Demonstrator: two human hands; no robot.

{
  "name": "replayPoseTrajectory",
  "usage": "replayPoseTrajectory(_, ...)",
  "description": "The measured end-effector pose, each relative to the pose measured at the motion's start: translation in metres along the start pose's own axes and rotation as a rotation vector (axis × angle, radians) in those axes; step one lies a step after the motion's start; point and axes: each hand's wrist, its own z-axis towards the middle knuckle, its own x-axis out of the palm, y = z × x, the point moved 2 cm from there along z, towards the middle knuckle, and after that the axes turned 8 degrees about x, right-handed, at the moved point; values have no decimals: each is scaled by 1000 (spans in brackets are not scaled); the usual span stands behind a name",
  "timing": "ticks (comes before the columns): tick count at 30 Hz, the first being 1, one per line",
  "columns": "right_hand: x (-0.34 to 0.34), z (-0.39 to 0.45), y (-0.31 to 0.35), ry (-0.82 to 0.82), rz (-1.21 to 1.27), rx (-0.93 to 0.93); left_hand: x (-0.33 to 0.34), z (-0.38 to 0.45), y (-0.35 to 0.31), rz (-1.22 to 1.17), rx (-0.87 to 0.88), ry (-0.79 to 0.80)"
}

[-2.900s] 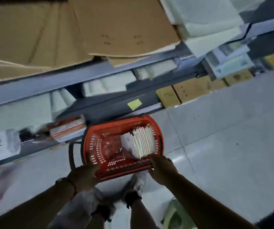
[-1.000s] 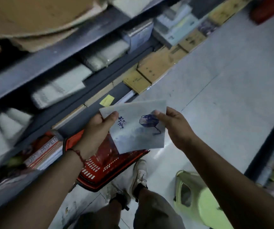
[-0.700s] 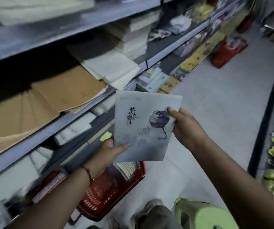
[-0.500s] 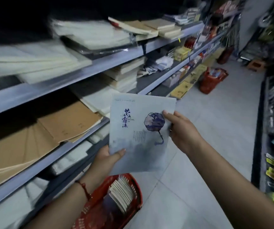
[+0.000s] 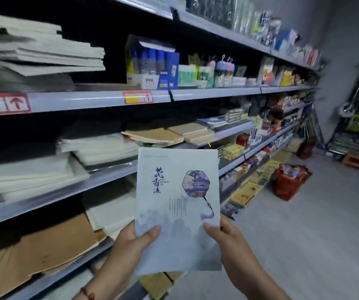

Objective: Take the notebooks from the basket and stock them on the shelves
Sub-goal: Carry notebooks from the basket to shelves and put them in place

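Notebook (image 5: 177,204) upright at lower centre of frame, cover facing camera. Left hand (image 5: 130,245) fingers clamped on lower left edge, thumb over cover; right hand (image 5: 224,237) fingers clamped on lower right edge. Shelves (image 5: 100,100) fill left side, paper stacks (image 5: 100,148) just left of notebook. Suggest: find matching stack first, tilt flat, slide in spine-aligned, avoid snagging neighbouring piles. Basket not in view.

Dim shop aisle, grey tiled floor (image 5: 304,234), grey end wall (image 5: 343,40)
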Motion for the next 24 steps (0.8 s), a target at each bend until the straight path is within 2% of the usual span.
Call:
replayPoseTrajectory(9, -119, 29, 77, -75, 14, -37, 137, 39, -4, -47, 5, 85)
replayPoseTrajectory(18, -176, 82, 117, -174, 84, -28, 205, 118, 11, -1, -23, 103)
replayPoseTrajectory(24, -205, 154, 137, -172, 177, 17, 232, 201, 28, 11, -54, 167)
